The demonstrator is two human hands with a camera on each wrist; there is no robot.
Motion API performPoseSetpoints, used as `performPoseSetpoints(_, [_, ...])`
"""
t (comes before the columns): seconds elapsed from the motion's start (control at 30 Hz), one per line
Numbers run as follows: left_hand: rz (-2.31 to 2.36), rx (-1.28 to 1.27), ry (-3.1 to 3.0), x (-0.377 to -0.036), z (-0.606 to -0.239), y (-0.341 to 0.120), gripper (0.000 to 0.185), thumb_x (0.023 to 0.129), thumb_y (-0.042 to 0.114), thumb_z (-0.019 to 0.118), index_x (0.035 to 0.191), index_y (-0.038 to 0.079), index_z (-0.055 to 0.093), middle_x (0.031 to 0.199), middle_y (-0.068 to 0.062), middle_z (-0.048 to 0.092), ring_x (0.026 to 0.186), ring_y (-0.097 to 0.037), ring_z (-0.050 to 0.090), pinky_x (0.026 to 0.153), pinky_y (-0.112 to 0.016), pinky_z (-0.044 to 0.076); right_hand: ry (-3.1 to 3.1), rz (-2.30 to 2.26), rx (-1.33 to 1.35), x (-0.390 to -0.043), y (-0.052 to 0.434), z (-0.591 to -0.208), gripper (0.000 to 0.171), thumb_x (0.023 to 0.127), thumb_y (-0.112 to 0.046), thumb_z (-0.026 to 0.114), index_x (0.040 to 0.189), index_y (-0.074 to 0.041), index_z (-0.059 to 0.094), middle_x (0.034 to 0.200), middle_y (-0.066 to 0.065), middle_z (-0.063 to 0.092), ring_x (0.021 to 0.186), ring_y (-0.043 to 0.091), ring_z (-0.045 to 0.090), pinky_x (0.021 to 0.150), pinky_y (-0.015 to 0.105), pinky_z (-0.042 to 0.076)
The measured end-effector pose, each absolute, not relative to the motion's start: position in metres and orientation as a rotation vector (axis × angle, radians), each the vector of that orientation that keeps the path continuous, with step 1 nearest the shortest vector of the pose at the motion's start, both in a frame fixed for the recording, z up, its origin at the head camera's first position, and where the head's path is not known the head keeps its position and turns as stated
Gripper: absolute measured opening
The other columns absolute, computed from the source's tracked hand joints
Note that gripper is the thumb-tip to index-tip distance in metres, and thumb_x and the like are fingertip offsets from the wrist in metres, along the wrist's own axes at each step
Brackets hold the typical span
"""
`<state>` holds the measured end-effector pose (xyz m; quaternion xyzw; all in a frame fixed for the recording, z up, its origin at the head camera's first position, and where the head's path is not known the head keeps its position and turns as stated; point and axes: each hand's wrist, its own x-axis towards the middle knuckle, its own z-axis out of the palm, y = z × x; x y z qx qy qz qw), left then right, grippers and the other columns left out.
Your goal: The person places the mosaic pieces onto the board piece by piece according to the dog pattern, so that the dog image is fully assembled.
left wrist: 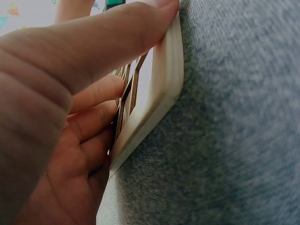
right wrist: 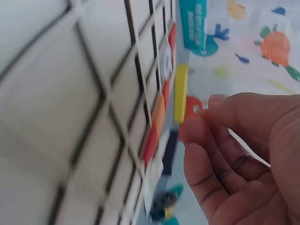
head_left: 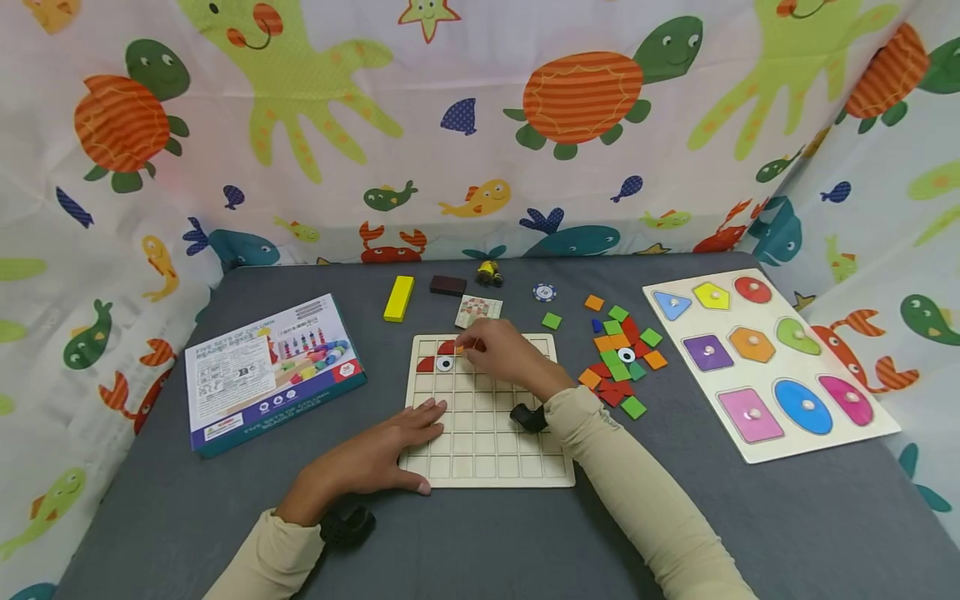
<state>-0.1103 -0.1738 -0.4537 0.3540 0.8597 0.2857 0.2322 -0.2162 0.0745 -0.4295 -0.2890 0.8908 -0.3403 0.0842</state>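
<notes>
A pale wooden grid board [head_left: 487, 472] lies flat in front of the person. My left hand [head_left: 390, 450] rests at its left side, fingers extended over the grid and thumb along the near edge [left wrist: 164, 70]. Over the far rows is my right hand [head_left: 498, 350], fingers loosely bent; in the right wrist view no piece shows between its thumb and fingertips [right wrist: 197, 159]. By those fingertips an orange tile [head_left: 459, 351] sits in the grid, partly hidden. Beside it are a red quarter-round tile [head_left: 447, 347], another red tile [head_left: 425, 365] and an eye tile [head_left: 445, 363].
Loose coloured tiles [head_left: 615, 354] lie right of the board. A shape puzzle [head_left: 712, 392] is farther right, a game box [head_left: 270, 367] at left. Behind the board are a yellow block [head_left: 399, 298], dark block [head_left: 447, 286], patterned card [head_left: 477, 311], bee figure [head_left: 489, 273] and round chip [head_left: 544, 292].
</notes>
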Motion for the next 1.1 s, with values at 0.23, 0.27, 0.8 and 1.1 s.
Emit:
performPoseSetpoints(0.23, [0.786, 0.978, 2.378, -0.112, -0.456, -0.175, 0.085, 0.081, 0.047, 0.076, 0.148, 0.008, 0.04, 0.161, 0.001, 0.016, 0.147, -0.021, 0.006, 0.114, -0.049, 0.021, 2.686, -1.033, -0.746, -0.214, 0.124, -0.423, 0.023, 0.096, -0.008, 0.06, 0.116, -0.004, 0.07, 0.098, 0.004, 0.067, 0.078, 0.016, 0.057, 0.069, 0.032, 0.051])
performPoseSetpoints(0.27, [0.788, 0.978, 2.377, -0.112, -0.456, -0.175, 0.085, 0.081, 0.047, 0.076, 0.148, 0.008, 0.04, 0.161, 0.001, 0.016, 0.147, -0.021, 0.006, 0.114, -0.049, 0.021, 2.691, -1.015, -0.741, -0.214, 0.132, -0.422, 0.023, 0.096, -0.008, 0.06, 0.116, -0.004, 0.07, 0.098, 0.004, 0.067, 0.078, 0.017, 0.057, 0.069, 0.032, 0.051])
performPoseSetpoints(0.8, [0.835, 0.952, 2.358, -0.105, -0.462, -0.178, 0.084, 0.082, 0.048, 0.074, 0.148, 0.008, 0.041, 0.161, 0.001, 0.017, 0.148, -0.023, 0.007, 0.113, -0.052, 0.021, 2.786, -0.882, -0.649, -0.177, 0.231, -0.442, 0.009, 0.089, -0.004, 0.069, 0.098, -0.004, 0.072, 0.09, 0.0, 0.068, 0.08, 0.015, 0.061, 0.075, 0.038, 0.053])
performPoseSetpoints(1.1, [0.82, 0.968, 2.358, -0.11, -0.458, -0.175, 0.085, 0.082, 0.047, 0.075, 0.149, 0.008, 0.039, 0.161, 0.001, 0.015, 0.148, -0.021, 0.006, 0.113, -0.051, 0.02, 2.834, -0.774, -0.527, -0.165, 0.248, -0.435, 0.012, 0.085, -0.007, 0.075, 0.094, -0.001, 0.071, 0.083, 0.002, 0.067, 0.072, 0.015, 0.058, 0.068, 0.036, 0.052])
